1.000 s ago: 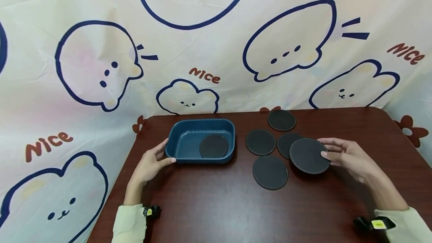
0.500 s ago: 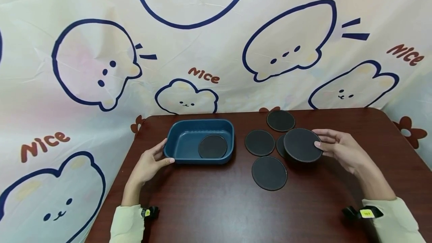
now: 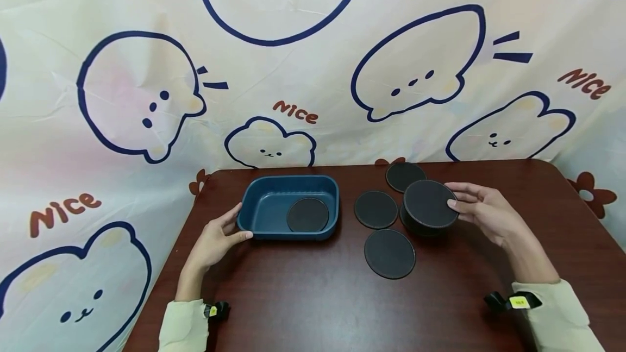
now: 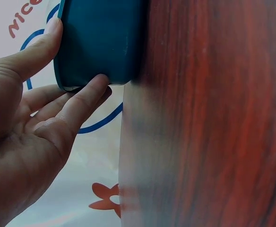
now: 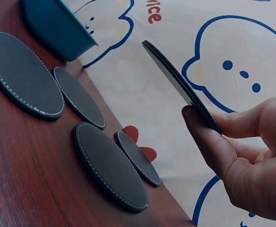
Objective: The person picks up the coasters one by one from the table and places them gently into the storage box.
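Observation:
My right hand (image 3: 481, 213) pinches the near right edge of a round black coaster (image 3: 429, 203) between thumb and fingers. In the right wrist view this coaster hangs tilted in the air, its edge looking layered. Below it another stitched coaster (image 5: 111, 165) lies on the table, mostly covered in the head view. Left of these is a deep blue rectangular tray (image 3: 288, 235) holding one black coaster (image 3: 308, 214). My left hand (image 3: 215, 240) grips the tray's left end, thumb at the front corner. The left wrist view shows its fingertips (image 4: 100, 81) against the outer wall.
Further coasters lie flat between the tray and my right hand: one at the back (image 3: 403, 176), one beside the tray (image 3: 376, 209) and one nearer me (image 3: 389, 254). Behind the brown wooden table (image 3: 313, 297) hangs a printed cloth (image 3: 332, 69).
My right hand has carried its coaster leftward and toward the back, so it now overlaps the coaster beneath. The left hand and tray have stayed in place.

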`<state>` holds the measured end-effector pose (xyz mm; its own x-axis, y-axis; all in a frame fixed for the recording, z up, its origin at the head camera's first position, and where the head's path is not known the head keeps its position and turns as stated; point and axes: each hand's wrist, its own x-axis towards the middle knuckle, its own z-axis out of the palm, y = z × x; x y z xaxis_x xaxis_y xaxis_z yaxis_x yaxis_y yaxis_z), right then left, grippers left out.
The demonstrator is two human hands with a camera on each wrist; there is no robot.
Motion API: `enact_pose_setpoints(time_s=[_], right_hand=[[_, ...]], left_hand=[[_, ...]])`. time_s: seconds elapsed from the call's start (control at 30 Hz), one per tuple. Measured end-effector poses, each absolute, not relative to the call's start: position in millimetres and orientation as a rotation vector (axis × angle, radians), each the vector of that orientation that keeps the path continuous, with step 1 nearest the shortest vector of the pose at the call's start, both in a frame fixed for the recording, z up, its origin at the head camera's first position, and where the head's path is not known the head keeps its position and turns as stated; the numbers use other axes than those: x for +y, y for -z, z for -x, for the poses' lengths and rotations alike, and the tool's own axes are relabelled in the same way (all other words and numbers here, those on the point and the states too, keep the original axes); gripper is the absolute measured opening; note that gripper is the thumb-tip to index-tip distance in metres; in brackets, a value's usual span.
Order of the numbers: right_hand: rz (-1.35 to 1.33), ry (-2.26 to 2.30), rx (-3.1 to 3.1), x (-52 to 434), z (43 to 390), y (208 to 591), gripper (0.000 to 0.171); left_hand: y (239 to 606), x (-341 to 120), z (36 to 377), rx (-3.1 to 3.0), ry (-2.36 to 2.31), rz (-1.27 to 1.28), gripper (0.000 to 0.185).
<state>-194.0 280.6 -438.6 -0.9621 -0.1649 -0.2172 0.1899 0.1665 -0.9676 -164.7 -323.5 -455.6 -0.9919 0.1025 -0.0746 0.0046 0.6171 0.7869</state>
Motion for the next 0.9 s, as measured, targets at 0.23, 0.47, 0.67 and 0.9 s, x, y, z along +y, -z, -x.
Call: enact_pose_setpoints(time_s=[0.23,0.47,0.67,0.9], right_hand=[[-0.04,1.881,2.16,274,196,436,0.066],[-0.032,1.922,2.116,268,200,435,0.069],[-0.041,1.945,2.096,263,202,434,0.069],[-0.018,1.959,2.088,251,202,433,0.067]], left_hand=[[456,-324,165,2.714,-1.32,-0.078,0.084],[455,-323,165,2.715,-1.318,-0.089,0.084],[456,-323,166,2.717,-1.328,-0.105,0.084],[456,-324,165,2.722,-1.319,-0.108,0.084]])
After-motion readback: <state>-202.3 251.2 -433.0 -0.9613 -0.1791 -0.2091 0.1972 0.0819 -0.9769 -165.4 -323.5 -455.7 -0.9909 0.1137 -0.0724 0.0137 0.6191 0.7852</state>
